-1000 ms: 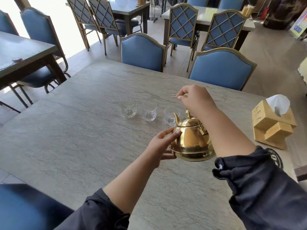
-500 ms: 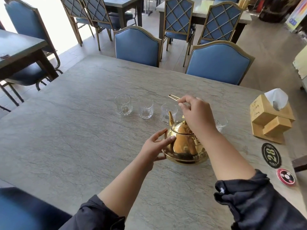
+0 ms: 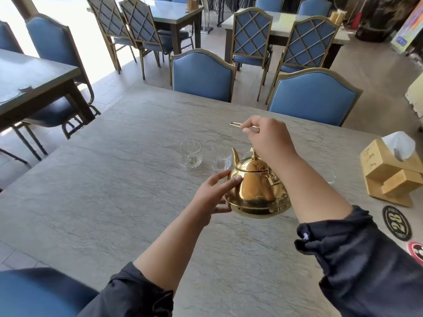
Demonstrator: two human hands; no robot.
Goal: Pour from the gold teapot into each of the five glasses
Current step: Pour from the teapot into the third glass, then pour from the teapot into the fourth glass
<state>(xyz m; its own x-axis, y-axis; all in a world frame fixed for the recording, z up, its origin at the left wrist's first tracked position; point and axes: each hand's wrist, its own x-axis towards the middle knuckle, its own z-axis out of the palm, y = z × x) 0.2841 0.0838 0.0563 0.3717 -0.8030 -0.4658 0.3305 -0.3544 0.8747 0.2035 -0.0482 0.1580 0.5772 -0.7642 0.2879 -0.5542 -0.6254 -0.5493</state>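
lifting the gold teapot (image 3: 256, 188) off the grey table (image 3: 114, 191), the person has the right hand (image 3: 269, 139) closed round the thin bail handle (image 3: 237, 125), which runs roughly level above the lid, while the left hand (image 3: 214, 195) lies open with fingers spread against the pot's left flank. the spout (image 3: 235, 156) points away from the person, toward the far edge, and its tip sits just near the second glass (image 3: 222, 160); the leftmost glass (image 3: 191, 154) stands a little further left. a rim of another glass (image 3: 330, 177) peeps out right of the forearm; the remaining glasses are hidden. judging from this, tipping forward over the spout would fall on the second glass.
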